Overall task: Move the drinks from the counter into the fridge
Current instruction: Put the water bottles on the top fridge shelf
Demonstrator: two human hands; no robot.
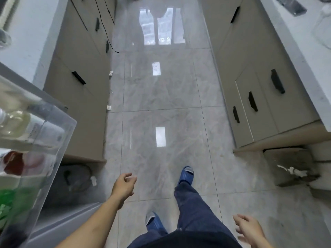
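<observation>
Drinks (26, 126) already stored show through the clear fridge door shelf (59, 133) at near left; none is in hand. I read the fingers of my left hand (123, 187) as loosely curled and empty, and those of my right hand (249, 230) as spread and empty, both hanging over the tiled floor (161, 90). My judgement: this is the walk toward the counter (308, 56) at right. Keep both hands free, step clear of the open shelf, and grasp each bottle round its body.
</observation>
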